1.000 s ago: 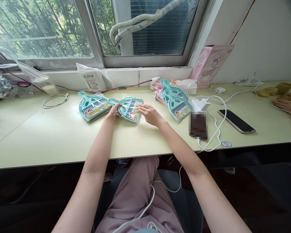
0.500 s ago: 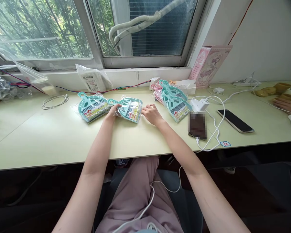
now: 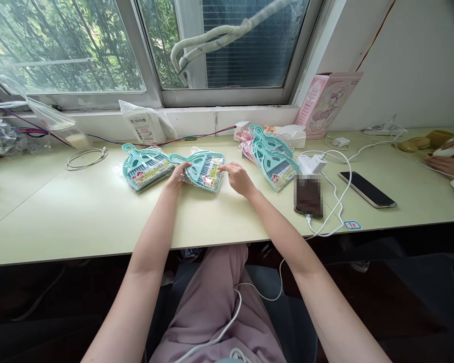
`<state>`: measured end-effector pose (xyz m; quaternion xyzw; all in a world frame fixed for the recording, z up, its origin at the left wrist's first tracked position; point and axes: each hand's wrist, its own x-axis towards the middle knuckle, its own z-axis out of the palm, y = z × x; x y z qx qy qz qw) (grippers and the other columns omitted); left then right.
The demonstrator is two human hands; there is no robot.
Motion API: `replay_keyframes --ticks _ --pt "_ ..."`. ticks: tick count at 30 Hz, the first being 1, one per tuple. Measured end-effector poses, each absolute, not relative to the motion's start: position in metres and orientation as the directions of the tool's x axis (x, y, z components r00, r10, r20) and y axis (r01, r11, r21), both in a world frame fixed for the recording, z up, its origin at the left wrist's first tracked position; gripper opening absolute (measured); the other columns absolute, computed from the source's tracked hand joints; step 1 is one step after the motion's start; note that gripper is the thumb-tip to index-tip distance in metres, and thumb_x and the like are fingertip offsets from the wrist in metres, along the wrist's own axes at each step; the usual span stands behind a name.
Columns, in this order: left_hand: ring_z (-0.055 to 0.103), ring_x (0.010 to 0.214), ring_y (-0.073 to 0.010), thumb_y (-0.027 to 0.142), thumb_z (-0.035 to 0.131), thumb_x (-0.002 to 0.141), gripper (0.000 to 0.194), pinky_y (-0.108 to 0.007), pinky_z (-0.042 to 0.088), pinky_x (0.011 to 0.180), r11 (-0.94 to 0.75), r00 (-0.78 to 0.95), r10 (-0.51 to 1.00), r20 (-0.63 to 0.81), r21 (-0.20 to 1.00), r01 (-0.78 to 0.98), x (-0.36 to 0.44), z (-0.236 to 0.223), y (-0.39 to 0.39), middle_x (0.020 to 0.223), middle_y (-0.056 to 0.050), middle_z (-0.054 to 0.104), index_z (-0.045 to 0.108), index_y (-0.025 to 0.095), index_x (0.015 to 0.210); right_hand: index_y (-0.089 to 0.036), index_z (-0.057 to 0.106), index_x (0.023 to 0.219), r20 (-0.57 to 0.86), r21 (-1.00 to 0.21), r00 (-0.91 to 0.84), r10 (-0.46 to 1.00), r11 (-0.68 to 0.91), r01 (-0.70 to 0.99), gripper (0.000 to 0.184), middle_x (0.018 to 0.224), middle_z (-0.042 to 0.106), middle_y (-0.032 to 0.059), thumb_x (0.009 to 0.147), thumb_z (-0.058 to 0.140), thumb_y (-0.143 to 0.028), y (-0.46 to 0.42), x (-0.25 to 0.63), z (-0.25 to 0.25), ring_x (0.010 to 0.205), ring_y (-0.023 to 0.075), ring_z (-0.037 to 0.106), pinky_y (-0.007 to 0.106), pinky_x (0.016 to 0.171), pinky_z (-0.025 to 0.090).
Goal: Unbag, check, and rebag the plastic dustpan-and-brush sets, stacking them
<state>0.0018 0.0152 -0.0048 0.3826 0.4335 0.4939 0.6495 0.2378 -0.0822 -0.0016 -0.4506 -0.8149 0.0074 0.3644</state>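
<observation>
A teal mini dustpan-and-brush set in a clear bag (image 3: 202, 169) lies on the pale green table (image 3: 79, 212) in front of me. My left hand (image 3: 178, 174) grips its left edge near the handle. My right hand (image 3: 237, 177) pinches its right edge, fingers curled on the plastic. Just to the left lies a pile of similar bagged sets (image 3: 146, 166). To the right is another stack of teal and pink sets (image 3: 272, 156).
Two phones (image 3: 308, 195) (image 3: 366, 189) with a white charger and cables (image 3: 327, 171) lie right of the stack. A pink box (image 3: 327, 101) leans against the wall. Another person's hand (image 3: 448, 164) rests at far right. Plastic bags (image 3: 147, 123) sit by the windowsill.
My right hand drew back off the bagged set to the table, then returned to pinch its right edge. The set shifted slightly. My left hand kept its hold.
</observation>
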Motion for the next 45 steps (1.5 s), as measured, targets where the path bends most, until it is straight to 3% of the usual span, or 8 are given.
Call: replay_keyframes --ticks 6,10,15,23,26,32,40,45 --pt "0.057 0.047 -0.0113 0.020 0.069 0.066 0.013 -0.021 0.046 0.049 0.210 0.158 0.973 -0.170 0.936 -0.282 0.008 -0.007 0.012 0.058 0.000 0.061 0.058 0.016 0.071 -0.018 0.067 0.092 0.493 -0.729 -0.085 0.866 0.465 0.502 0.035 0.094 0.071 0.0050 0.084 0.035 -0.004 -0.071 0.234 -0.012 0.078 0.0159 0.069 0.031 0.079 0.054" --pt "0.058 0.048 -0.0112 0.020 0.068 0.065 0.012 -0.021 0.048 0.050 0.191 0.155 0.976 -0.150 0.935 -0.299 0.007 -0.008 0.014 0.059 0.000 0.061 0.059 0.015 0.072 -0.018 0.064 0.084 0.342 -0.855 0.042 0.939 0.292 0.427 0.028 0.088 0.070 0.0042 0.082 0.039 -0.004 -0.063 0.239 -0.017 0.074 0.0150 0.069 0.032 0.076 0.057" --pt "0.057 0.049 -0.0096 0.021 0.067 0.066 0.012 -0.020 0.047 0.050 0.160 0.158 0.981 -0.113 0.933 -0.323 0.006 -0.004 0.012 0.059 0.001 0.060 0.059 0.014 0.072 -0.019 0.059 0.087 0.177 -0.976 0.152 0.972 0.154 0.155 0.012 0.078 0.068 0.0007 0.087 0.052 -0.009 -0.062 0.239 -0.014 0.067 0.0116 0.068 0.029 0.072 0.060" --pt "0.055 0.050 -0.0098 0.019 0.069 0.067 0.012 -0.020 0.046 0.050 0.159 0.215 0.972 -0.091 0.933 -0.324 0.015 0.009 -0.005 0.057 0.001 0.060 0.059 0.014 0.071 -0.018 0.057 0.090 -0.054 -0.996 0.106 0.993 -0.045 -0.079 0.013 0.074 0.070 0.0016 0.084 0.069 -0.016 -0.062 0.240 -0.015 0.067 0.0124 0.069 0.027 0.069 0.061" --pt "0.057 0.053 -0.0106 0.022 0.070 0.067 0.015 -0.021 0.047 0.052 0.160 0.259 0.963 -0.078 0.935 -0.315 0.016 0.010 -0.007 0.061 0.000 0.063 0.061 0.013 0.074 -0.018 0.060 0.092 -0.037 -0.997 0.114 0.993 -0.028 -0.078 0.018 0.077 0.070 0.0020 0.081 0.073 -0.020 -0.059 0.245 -0.017 0.065 0.0127 0.067 0.028 0.068 0.060" --pt "0.063 0.060 -0.0136 0.028 0.070 0.070 0.021 -0.020 0.046 0.051 0.164 0.300 0.951 -0.077 0.948 -0.274 0.014 0.005 -0.002 0.064 -0.002 0.066 0.064 0.013 0.084 -0.017 0.067 0.086 0.053 -0.994 0.174 0.983 0.069 -0.088 0.018 0.090 0.071 0.0049 0.073 0.077 -0.023 -0.054 0.254 -0.021 0.080 0.0144 0.066 0.036 0.091 0.054" --pt "0.066 0.064 -0.0146 0.027 0.070 0.071 0.023 -0.021 0.050 0.056 0.149 0.298 0.952 -0.063 0.949 -0.276 0.011 -0.002 0.004 0.071 -0.004 0.071 0.067 0.012 0.088 -0.018 0.066 0.087 0.121 -0.979 0.100 0.988 0.136 -0.154 0.041 0.094 0.072 0.0071 0.055 0.089 -0.026 -0.048 0.255 -0.031 0.101 0.0233 0.066 0.044 0.104 0.048" --pt "0.067 0.066 -0.0145 0.031 0.076 0.067 0.029 -0.021 0.052 0.059 0.132 0.334 0.942 -0.033 0.951 -0.279 0.011 -0.005 0.002 0.077 -0.005 0.073 0.070 0.011 0.088 -0.020 0.062 0.097 0.103 -0.961 0.023 0.994 0.105 -0.256 0.047 0.097 0.072 0.0063 0.058 0.087 -0.025 -0.046 0.256 -0.033 0.102 0.0218 0.067 0.044 0.106 0.048"
